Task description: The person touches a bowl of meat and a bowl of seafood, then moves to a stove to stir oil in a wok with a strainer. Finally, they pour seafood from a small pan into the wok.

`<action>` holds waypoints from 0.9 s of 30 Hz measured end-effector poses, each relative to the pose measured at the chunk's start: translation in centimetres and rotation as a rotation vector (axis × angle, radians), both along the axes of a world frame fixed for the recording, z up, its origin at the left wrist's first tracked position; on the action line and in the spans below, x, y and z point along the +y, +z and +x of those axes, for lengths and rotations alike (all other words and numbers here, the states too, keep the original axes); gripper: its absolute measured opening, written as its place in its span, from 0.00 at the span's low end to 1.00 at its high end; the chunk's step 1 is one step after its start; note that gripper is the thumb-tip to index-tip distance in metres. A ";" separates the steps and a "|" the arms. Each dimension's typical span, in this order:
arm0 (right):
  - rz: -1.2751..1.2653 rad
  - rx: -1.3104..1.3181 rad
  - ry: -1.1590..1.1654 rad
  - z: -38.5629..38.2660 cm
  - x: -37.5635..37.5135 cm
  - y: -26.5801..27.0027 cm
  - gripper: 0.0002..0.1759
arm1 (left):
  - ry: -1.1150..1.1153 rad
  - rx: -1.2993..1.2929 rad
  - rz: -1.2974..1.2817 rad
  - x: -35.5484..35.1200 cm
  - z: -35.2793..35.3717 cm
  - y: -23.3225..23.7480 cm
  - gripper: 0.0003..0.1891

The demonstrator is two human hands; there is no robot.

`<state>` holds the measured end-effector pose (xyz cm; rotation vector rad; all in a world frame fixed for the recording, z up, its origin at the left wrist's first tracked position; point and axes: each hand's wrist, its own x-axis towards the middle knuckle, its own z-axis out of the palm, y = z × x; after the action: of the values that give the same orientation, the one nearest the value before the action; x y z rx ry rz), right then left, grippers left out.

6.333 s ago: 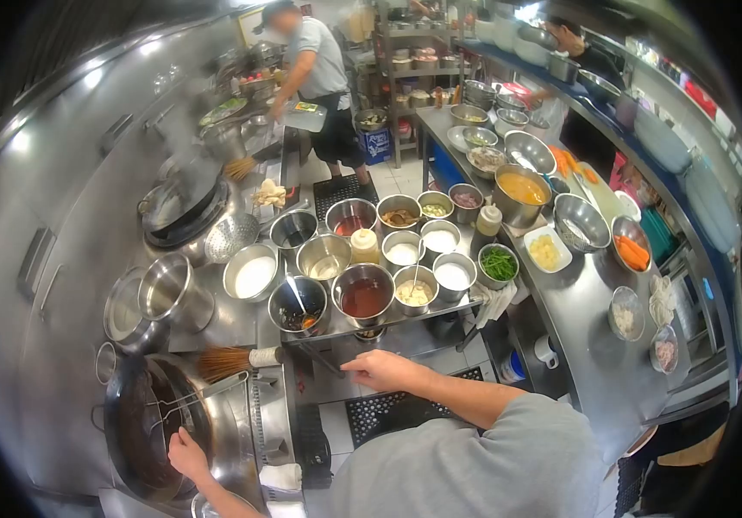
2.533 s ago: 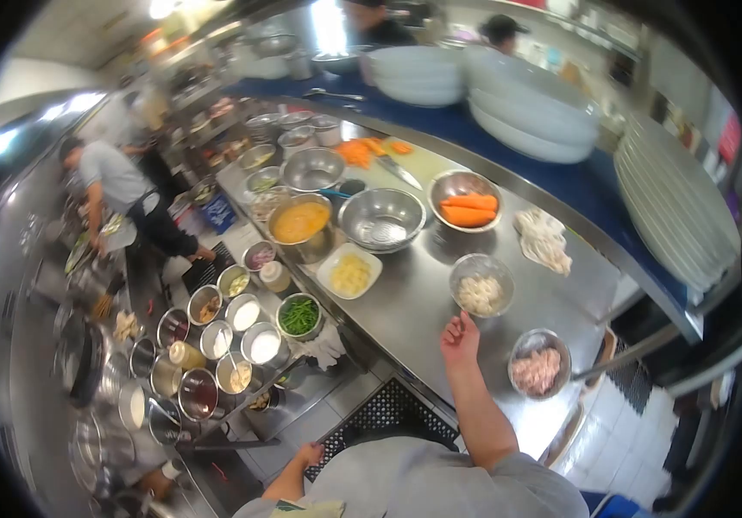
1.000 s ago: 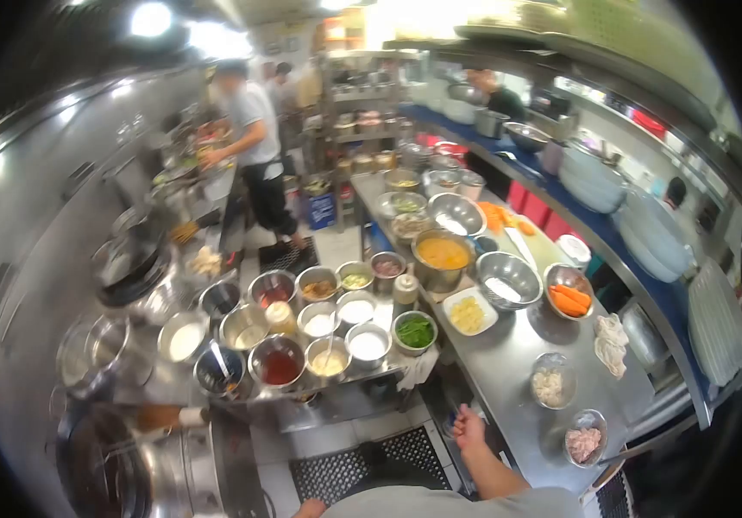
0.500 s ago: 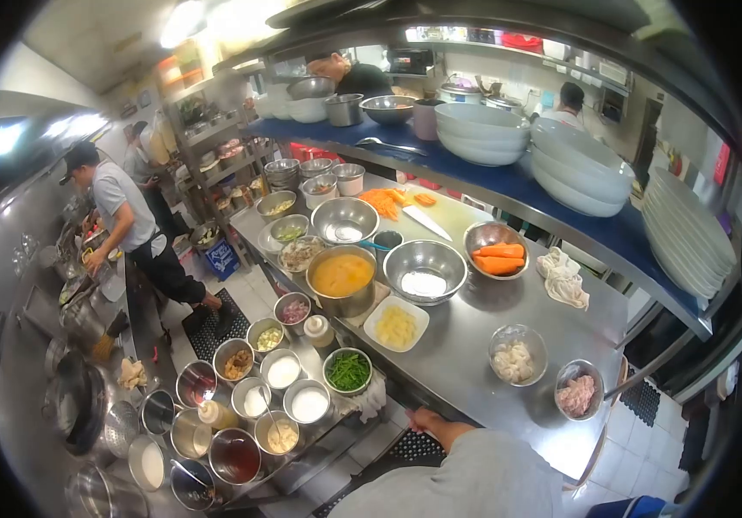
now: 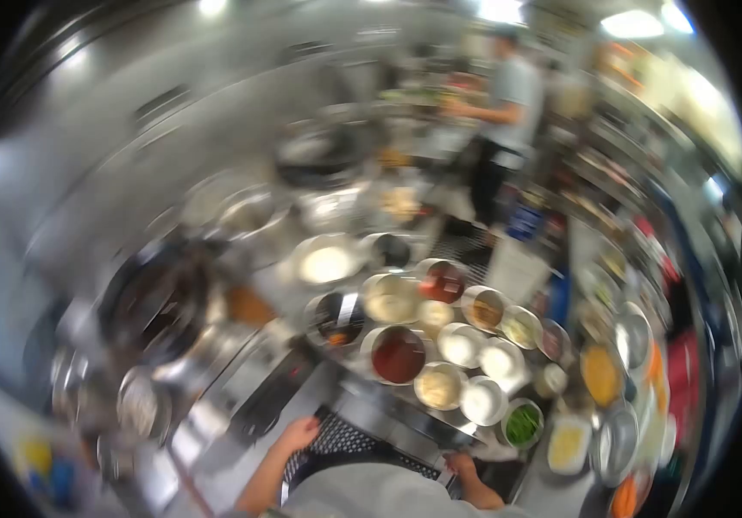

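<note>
My left hand (image 5: 300, 434) hangs low in front of me, above the dark perforated floor mat (image 5: 345, 433) and near the stove's front edge. Nothing shows in it, but blur hides how its fingers lie. My right hand (image 5: 460, 466) is close to the counter edge, below the bowl of chopped greens (image 5: 523, 423). Its fingers are smeared too. Nearby stand metal containers: dark red sauce (image 5: 398, 355), a pale yellowish paste (image 5: 438, 385), and white powder or cream (image 5: 483, 401).
A large dark wok (image 5: 160, 298) sits on the stove at left, another wok (image 5: 319, 154) farther back. A co-worker in a grey shirt (image 5: 512, 99) stands at the far stove. The prep counter at right holds a yellow liquid pot (image 5: 602, 374), a white tray (image 5: 569, 445) and carrots (image 5: 625, 498).
My view has swung left from the prep counter toward the stove, blurring the picture. Both my hands now show, where only one did before. The co-worker appears farther right.
</note>
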<state>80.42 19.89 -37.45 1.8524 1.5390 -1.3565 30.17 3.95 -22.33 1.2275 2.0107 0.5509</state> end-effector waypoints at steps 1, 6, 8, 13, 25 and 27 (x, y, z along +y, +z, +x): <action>-0.048 -0.062 0.155 0.3 1.0 -3.7 0.23 | -0.049 -0.023 0.047 0.2 -0.7 -0.2 0.16; 0.416 0.061 1.028 -3.4 3.8 -0.5 0.11 | 0.071 -0.256 0.032 -0.3 -2.5 6.2 0.15; 0.408 0.128 1.118 -6.3 4.3 0.7 0.10 | 0.119 -0.257 0.132 -1.6 -3.6 8.7 0.16; 0.397 0.569 0.937 -18.1 6.1 9.6 0.10 | 0.275 -0.421 0.407 -5.0 -6.1 12.8 0.13; 0.948 1.293 1.069 -58.8 0.3 46.5 0.24 | 0.430 0.489 0.856 -6.7 -19.1 27.0 0.12; 1.036 1.183 1.230 -62.1 1.6 44.7 0.32 | 0.584 0.718 0.761 -5.8 -20.3 27.1 0.17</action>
<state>18.31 21.50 7.28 -0.3093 3.4253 -0.9227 9.87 -1.81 4.73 1.3628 2.9488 1.4134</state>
